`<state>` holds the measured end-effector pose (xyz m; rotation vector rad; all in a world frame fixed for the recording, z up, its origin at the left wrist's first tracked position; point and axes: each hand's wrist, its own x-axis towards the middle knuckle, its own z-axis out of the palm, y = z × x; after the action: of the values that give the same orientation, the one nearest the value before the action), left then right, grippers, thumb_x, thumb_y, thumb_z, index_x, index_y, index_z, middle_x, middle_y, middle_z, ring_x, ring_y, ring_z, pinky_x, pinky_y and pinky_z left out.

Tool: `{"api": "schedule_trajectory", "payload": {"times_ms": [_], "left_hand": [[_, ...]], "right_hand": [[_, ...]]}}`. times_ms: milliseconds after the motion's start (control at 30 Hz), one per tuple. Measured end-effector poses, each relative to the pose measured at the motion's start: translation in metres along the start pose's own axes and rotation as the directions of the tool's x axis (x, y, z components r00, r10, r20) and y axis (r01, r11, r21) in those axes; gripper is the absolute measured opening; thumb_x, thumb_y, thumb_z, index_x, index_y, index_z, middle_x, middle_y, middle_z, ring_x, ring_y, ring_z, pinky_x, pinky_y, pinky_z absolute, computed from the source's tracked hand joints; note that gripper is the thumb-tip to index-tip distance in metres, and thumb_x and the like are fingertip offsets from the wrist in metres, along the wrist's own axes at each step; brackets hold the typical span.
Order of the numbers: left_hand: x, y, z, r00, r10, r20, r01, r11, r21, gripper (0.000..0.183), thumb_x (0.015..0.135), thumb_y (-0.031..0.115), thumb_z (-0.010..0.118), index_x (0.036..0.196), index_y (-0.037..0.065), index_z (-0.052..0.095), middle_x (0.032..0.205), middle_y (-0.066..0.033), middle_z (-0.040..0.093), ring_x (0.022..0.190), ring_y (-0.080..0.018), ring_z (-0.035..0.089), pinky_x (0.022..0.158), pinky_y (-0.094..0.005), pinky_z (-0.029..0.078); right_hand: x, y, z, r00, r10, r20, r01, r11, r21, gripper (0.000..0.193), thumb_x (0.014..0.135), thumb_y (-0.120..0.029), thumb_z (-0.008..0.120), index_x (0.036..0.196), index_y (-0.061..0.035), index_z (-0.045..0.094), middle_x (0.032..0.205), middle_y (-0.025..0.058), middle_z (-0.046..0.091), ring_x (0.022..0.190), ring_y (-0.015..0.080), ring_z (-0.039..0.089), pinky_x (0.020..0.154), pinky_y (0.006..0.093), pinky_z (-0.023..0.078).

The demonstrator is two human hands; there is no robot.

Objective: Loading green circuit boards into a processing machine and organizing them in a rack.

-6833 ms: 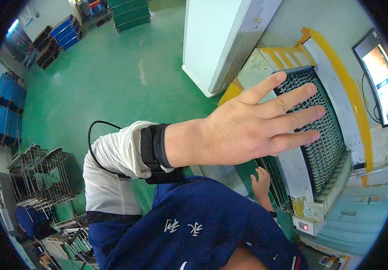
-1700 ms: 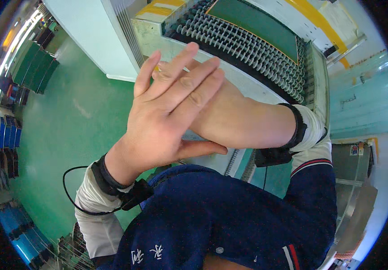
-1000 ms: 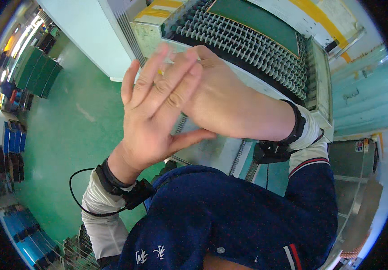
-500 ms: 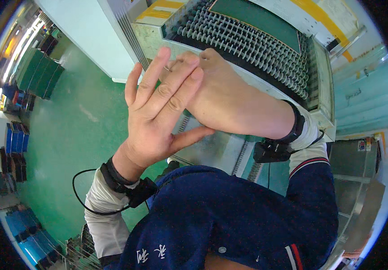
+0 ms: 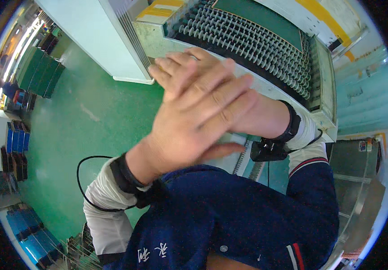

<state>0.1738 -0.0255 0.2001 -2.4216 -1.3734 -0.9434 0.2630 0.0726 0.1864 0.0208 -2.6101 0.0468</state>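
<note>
My left hand (image 5: 189,112) lies across the back of my right hand (image 5: 176,67), its fingers straight and its thumb held apart. It is slightly blurred. Beneath it, the right hand points toward the upper left with its fingers loosely stretched out. Much of that hand's back is covered, and I see no object in either hand. A ring shows on one right finger. Black straps circle both wrists, each with a small black device, and a black cable (image 5: 79,180) loops from the left one.
Beyond my hands stands a machine with rows of grey rollers (image 5: 248,49) and a dark green panel (image 5: 266,20) on them. A white cabinet (image 5: 81,36) rises at the upper left. Green floor (image 5: 81,130) stretches left, with stacked blue bins (image 5: 34,240) along the side.
My left hand has slid right and slightly down over the right hand toward its wrist. The right hand's fingers now show more, reaching out to the left.
</note>
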Motion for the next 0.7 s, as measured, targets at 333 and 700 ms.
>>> {"api": "schedule_trajectory", "payload": {"times_ms": [333, 700], "left_hand": [[-0.003, -0.031, -0.011, 0.978, -0.134, 0.16, 0.137, 0.991, -0.005, 0.109, 0.049, 0.071, 0.071, 0.132, 0.004, 0.051, 0.136, -0.0122, 0.052, 0.134, -0.0332, 0.04, 0.112, -0.0516, 0.016], [0.02, -0.024, -0.003, 0.981, -0.053, 0.187, 0.105, 0.954, -0.281, 0.07, 0.055, 0.061, 0.078, 0.089, 0.003, 0.06, 0.079, -0.0115, 0.055, 0.076, -0.0327, 0.057, 0.075, -0.0433, 0.044]], "right_hand": [[-0.015, -0.002, -0.022, 0.872, -0.039, 0.489, 0.012, 0.998, 0.057, 0.04, 0.073, -0.023, 0.061, 0.105, -0.0006, 0.063, 0.106, 0.021, 0.061, 0.1, 0.0402, 0.058, 0.084, 0.0482, 0.048], [-0.04, 0.006, -0.025, 0.89, -0.254, 0.378, 0.002, 0.832, 0.555, 0.028, 0.07, -0.02, 0.066, 0.088, 0.0007, 0.064, 0.088, 0.0175, 0.062, 0.086, 0.0339, 0.06, 0.077, 0.0405, 0.049]]}}
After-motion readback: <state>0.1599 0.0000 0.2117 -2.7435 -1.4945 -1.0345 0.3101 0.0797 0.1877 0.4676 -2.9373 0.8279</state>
